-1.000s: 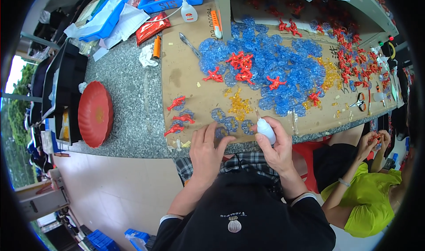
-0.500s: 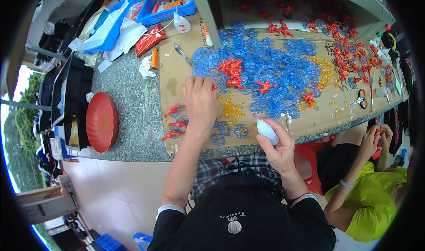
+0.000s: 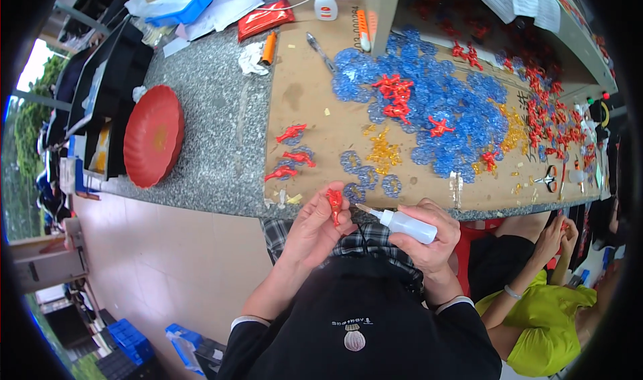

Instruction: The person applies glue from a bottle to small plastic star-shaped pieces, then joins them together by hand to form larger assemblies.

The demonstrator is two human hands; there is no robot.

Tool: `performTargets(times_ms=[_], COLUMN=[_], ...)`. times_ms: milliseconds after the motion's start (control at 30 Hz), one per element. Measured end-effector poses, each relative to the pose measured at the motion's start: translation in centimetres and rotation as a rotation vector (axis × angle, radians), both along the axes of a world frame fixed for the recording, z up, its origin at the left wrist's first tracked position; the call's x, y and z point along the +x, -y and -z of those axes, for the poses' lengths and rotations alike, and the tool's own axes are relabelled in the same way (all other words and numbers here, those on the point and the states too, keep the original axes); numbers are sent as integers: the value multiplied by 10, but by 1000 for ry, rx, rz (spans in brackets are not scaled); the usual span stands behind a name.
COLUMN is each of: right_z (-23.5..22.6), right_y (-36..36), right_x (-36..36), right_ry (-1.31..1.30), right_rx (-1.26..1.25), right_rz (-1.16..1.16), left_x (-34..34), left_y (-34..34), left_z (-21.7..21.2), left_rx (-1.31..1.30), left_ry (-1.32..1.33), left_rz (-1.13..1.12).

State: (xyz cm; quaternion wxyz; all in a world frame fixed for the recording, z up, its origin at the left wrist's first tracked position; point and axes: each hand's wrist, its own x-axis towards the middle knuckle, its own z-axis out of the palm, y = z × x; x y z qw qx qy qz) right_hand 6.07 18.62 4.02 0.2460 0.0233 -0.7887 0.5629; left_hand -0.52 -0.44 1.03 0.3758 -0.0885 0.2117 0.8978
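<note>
Cardboard beyond, figurine (red) between fingers

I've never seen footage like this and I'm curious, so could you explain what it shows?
There is no robot here: these are a person's own bare hands. The view comes from a fisheye camera worn on that person's head, looking down, so straight edges bend toward the rim. The left hand holds a small red figure; the right hand holds a white squeeze bottle, its thin tip pointing toward the figure. On the cardboard sheet lie a heap of clear blue pieces, small yellow pieces and more red figures. A red dish sits to the left on the speckled countertop. At right is a co-worker in a yellow-green top.
</note>
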Motion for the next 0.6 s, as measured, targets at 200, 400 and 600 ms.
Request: performTargets(times_ms=[200,400,600], right_z=[2,-1,-2], right_y=[12,15,13], right_x=[-6,-7,-7], right_ry=[61,93,109], right_rx=[25,20,21], right_rz=[-6,3,12], left_x=[2,2,1], left_y=[6,6,6], left_z=[6,11,14], left_rx=[20,7,16], left_ry=[38,53,47], left_rz=[0,24,42])
